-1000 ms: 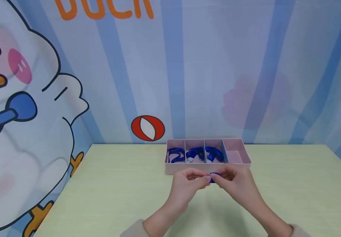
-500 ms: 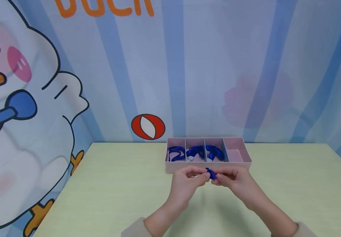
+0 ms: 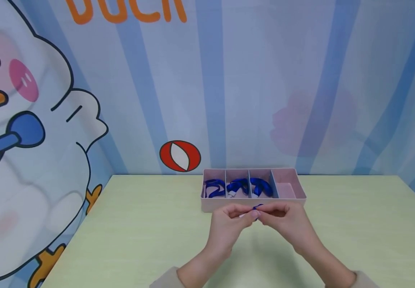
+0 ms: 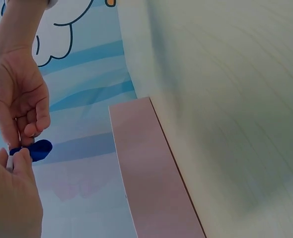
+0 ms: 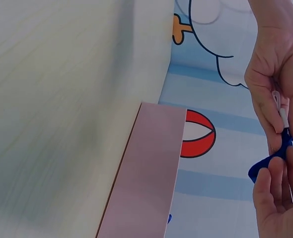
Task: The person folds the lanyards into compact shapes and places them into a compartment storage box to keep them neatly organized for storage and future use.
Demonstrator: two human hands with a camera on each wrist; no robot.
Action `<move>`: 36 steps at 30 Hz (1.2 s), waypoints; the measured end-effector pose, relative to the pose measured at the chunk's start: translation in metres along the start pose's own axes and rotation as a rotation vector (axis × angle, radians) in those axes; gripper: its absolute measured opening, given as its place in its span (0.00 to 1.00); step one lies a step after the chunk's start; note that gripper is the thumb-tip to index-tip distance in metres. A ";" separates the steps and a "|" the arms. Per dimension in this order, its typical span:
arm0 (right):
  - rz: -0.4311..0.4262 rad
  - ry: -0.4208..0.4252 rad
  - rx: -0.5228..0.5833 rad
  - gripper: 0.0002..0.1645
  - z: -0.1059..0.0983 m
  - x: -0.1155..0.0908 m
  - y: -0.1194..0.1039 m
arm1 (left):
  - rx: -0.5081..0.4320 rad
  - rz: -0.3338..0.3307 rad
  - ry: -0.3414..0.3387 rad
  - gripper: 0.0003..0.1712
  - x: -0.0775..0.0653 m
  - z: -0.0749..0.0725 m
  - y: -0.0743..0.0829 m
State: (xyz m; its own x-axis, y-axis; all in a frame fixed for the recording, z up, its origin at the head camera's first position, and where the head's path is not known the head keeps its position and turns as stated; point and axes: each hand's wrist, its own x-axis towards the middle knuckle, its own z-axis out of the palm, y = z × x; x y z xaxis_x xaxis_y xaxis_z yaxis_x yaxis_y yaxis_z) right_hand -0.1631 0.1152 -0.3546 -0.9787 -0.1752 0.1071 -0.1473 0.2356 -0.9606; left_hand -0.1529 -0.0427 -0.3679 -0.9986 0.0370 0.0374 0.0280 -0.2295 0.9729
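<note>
In the head view my left hand (image 3: 225,228) and right hand (image 3: 291,226) meet at the fingertips, held above the table just in front of the box. Between them is a small folded blue lanyard (image 5: 265,166); its strap also shows in the left wrist view as a rounded blue loop (image 4: 41,149). Thumb and fingers of the left hand pinch the end with the white clip (image 5: 284,118). My right hand pinches the blue strap close beside that grip. Fingers cover most of the lanyard.
A pale pink box (image 3: 250,205) with compartments stands against the wall. Blue lanyards (image 3: 214,188) with white clips lie in its three left compartments; the right compartment (image 3: 286,188) shows bare pink floor. Behind the pale green table (image 3: 149,232) hangs a printed duck curtain (image 3: 250,80).
The blue strap has turned between the fingertips, so less of its flat side shows in the head view. My right fingers have shifted slightly and sit closer to the left fingertips.
</note>
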 end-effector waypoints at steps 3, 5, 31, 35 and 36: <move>-0.030 0.019 -0.050 0.11 0.003 0.000 0.000 | 0.003 -0.012 0.011 0.12 0.000 -0.001 -0.001; -0.049 0.018 -0.079 0.11 0.004 0.000 0.001 | 0.000 -0.026 0.009 0.12 0.001 -0.002 -0.002; 0.149 -0.389 0.320 0.17 -0.034 0.017 0.018 | 0.037 -0.114 -0.081 0.12 0.015 -0.020 -0.006; 0.131 -0.336 0.220 0.20 -0.033 0.018 0.017 | 0.096 -0.097 -0.099 0.13 0.016 -0.022 -0.006; 0.122 -0.322 0.190 0.21 -0.032 0.018 0.016 | 0.122 -0.086 -0.105 0.13 0.016 -0.023 -0.007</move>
State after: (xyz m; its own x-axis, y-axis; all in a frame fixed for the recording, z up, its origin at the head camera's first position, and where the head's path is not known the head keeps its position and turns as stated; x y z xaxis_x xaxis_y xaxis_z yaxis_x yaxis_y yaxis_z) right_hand -0.1875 0.1462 -0.3600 -0.8881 -0.4546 -0.0672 0.0256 0.0970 -0.9950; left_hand -0.1706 -0.0631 -0.3791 -0.9876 0.1543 -0.0294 -0.0455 -0.1021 0.9937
